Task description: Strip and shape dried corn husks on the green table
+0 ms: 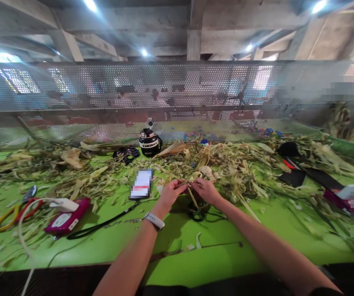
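Note:
My left hand and my right hand meet above the green table, fingertips pinched close together. Between them is a thin strip of dried corn husk, which hangs down from the fingers. Its upper part is mostly hidden by my fingertips. Just beneath, a small dark looped object lies in shadow; its kind is unclear. Behind my hands spreads a loose heap of dried corn husks. A phone with a lit screen lies left of my left hand, its dark strap trailing toward me.
At left are scissors with yellow and red handles and a magenta power strip with a white plug. A black jug stands by the perforated metal screen. Black items and a green basket are at right.

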Demonstrator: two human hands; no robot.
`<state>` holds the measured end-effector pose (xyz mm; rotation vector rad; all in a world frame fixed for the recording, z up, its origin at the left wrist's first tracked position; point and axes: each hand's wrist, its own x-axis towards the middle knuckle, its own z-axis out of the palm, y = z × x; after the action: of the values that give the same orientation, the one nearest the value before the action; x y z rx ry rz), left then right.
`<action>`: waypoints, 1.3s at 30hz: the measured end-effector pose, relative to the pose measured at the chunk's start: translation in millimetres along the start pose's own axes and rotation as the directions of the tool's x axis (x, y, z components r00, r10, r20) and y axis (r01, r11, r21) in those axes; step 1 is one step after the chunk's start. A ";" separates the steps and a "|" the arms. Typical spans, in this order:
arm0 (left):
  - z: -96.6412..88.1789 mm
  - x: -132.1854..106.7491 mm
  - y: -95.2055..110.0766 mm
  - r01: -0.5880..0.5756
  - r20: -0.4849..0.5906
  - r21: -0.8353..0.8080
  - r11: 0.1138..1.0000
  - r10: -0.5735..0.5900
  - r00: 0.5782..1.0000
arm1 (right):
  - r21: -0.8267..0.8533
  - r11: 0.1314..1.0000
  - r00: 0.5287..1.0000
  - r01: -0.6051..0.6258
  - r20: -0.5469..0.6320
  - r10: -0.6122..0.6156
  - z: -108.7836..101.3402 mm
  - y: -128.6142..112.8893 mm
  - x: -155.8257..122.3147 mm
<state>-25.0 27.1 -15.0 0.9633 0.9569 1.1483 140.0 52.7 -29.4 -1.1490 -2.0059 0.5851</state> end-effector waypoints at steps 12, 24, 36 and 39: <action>3.7 -1.9 4.0 0.006 0.006 -0.008 1.000 -0.006 1.000 | -0.009 1.000 1.000 -0.003 0.015 0.003 -3.0 -2.5 1.2; 2.8 -0.9 1.5 -0.023 0.021 -0.020 1.000 0.023 1.000 | 0.010 1.000 1.000 0.008 0.022 -0.008 -3.8 -0.7 1.1; 1.5 -1.8 -1.6 -0.014 0.034 -0.046 0.999 0.016 0.999 | 0.038 0.999 0.999 -0.015 -0.035 0.016 -1.5 -1.8 2.4; 1.7 -2.5 -1.7 -0.010 0.034 -0.041 0.999 0.012 0.999 | 0.040 0.999 0.999 -0.021 -0.048 0.023 -1.8 -2.9 2.3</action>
<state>-23.3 24.2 -15.9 0.9537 0.8990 1.1528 139.1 53.3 -25.4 -1.1520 -1.9343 0.6003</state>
